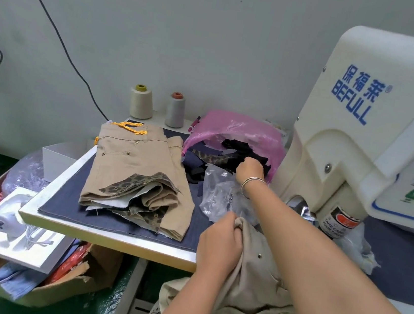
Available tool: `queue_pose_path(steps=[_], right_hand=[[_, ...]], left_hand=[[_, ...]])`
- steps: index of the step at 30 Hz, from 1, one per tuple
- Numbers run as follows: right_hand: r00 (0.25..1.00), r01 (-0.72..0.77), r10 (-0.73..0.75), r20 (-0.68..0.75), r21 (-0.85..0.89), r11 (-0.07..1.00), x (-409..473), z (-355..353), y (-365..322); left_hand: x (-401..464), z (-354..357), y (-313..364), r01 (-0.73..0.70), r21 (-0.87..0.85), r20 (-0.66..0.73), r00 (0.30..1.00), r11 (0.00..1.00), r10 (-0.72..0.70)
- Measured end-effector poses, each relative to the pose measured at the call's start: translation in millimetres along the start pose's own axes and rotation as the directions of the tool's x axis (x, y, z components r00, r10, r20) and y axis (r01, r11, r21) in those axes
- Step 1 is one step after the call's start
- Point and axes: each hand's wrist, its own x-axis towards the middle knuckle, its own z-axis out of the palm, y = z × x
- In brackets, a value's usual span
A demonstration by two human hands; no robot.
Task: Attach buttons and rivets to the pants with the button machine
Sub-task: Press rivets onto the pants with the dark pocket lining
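My left hand [220, 244] grips a bunched fold of beige pants [255, 278] at the table's front edge; a metal rivet shows on the cloth. My right hand [250, 169], with bangles at the wrist, reaches into a pink plastic bag [233, 128] of dark fabric scraps [241, 148], its fingers curled among them. Whether it holds a scrap is hidden. The white button machine [369, 131] stands at the right. A stack of folded beige pants [134, 170] with leopard lining lies on the denim-covered table [67, 198].
Clear plastic bags [218, 193] lie between the stack and the machine. Two thread cones [142, 101] stand at the back wall. A cardboard box [71, 284] with a white carton and clutter sits low at the left. A black cable hangs on the wall.
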Motion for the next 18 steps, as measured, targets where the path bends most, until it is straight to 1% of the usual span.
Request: queue_pose_path(steps=[3, 5, 7, 9, 11, 14, 15, 16, 18], right_hand=[[0.996, -0.035, 0.011, 0.093, 0.253, 0.967, 3, -21, -5], [0.997, -0.059, 0.031, 0.067, 0.471, 0.88, 4, -31, -11], [0.997, -0.06, 0.072, 0.005, 0.6, 0.798, 1, -37, -15], [0.991, -0.03, 0.108, -0.082, 0.644, 0.765, -6, -39, -13], [0.984, 0.005, 0.119, -0.132, 0.692, 0.722, -10, -35, -10], [0.979, -0.008, 0.167, -0.114, 0.805, 0.594, -10, -30, -7], [0.98, -0.01, 0.168, -0.105, 0.821, 0.57, -8, -27, -8], [0.983, -0.009, 0.156, -0.097, 0.821, 0.571, -7, -25, -10], [0.99, -0.024, 0.125, -0.069, 0.781, 0.623, -5, -18, -12]], left_hand=[[0, 0, 0, -0.008, 0.012, 0.006, 1.0, 1.0, 0.008], [0, 0, 0, -0.017, 0.027, 0.007, 1.0, 0.999, 0.016], [0, -1, 1, -0.015, 0.036, 0.007, 1.0, 0.999, 0.015], [0, -2, 1, -0.016, 0.042, 0.005, 1.0, 0.999, 0.016], [-1, -2, 2, -0.019, 0.039, 0.001, 1.0, 0.999, 0.019], [-2, -2, 2, -0.019, 0.032, 0.001, 1.0, 0.999, 0.019], [-1, -2, 2, -0.019, 0.032, 0.0, 1.0, 0.999, 0.019], [-1, -2, 2, -0.019, 0.033, -0.002, 1.0, 0.999, 0.019], [-1, -1, 2, -0.018, 0.039, -0.001, 1.0, 0.999, 0.018]])
